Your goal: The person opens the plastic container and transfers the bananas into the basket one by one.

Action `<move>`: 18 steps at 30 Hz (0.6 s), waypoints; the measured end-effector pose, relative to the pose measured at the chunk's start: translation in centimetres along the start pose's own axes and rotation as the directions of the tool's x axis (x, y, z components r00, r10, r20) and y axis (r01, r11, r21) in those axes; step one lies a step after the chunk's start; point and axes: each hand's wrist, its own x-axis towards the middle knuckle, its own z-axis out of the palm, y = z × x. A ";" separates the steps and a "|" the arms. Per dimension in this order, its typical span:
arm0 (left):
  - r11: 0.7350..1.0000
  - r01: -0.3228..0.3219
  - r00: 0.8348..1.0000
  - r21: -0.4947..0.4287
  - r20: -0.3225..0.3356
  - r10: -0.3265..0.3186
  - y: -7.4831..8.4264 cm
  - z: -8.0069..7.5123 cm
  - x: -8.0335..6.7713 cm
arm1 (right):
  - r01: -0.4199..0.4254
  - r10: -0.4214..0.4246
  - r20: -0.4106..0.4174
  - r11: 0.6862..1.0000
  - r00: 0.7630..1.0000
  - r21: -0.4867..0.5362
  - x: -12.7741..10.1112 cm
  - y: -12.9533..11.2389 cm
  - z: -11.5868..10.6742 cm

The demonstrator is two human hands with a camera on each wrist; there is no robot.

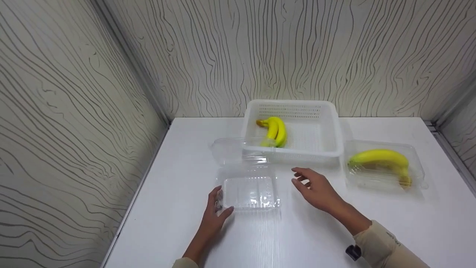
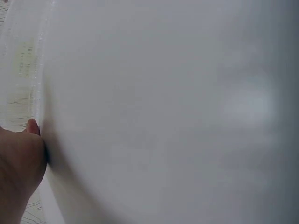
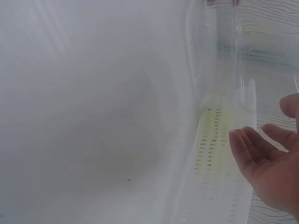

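A clear plastic clamshell container (image 1: 248,193) stands on the table with its lid (image 1: 238,154) raised at the back, its tray holding nothing. My left hand (image 1: 215,217) holds its left front corner, thumb at the front edge and fingers along the left side. In the left wrist view, the hand (image 2: 21,158) shows beside the container's edge. My right hand (image 1: 316,190) hovers to the right of the tray, fingers loosely bent and holding nothing; the right wrist view shows the same hand (image 3: 271,163) with a gap between thumb and fingers.
Behind the clamshell, a white perforated basket (image 1: 336,128) holds a small bunch of bananas (image 1: 280,134), partly seen through the raised lid. At the right lies a second clear clamshell (image 1: 418,163), closed over bananas (image 1: 383,156). Wood-patterned walls border the table.
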 end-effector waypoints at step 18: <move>0.999 0.026 1.000 0.038 -0.002 -0.026 0.5 0.1 -0.2 | -0.100 0.086 0.156 0.991 0.984 0.086 -0.4 -0.8 3.6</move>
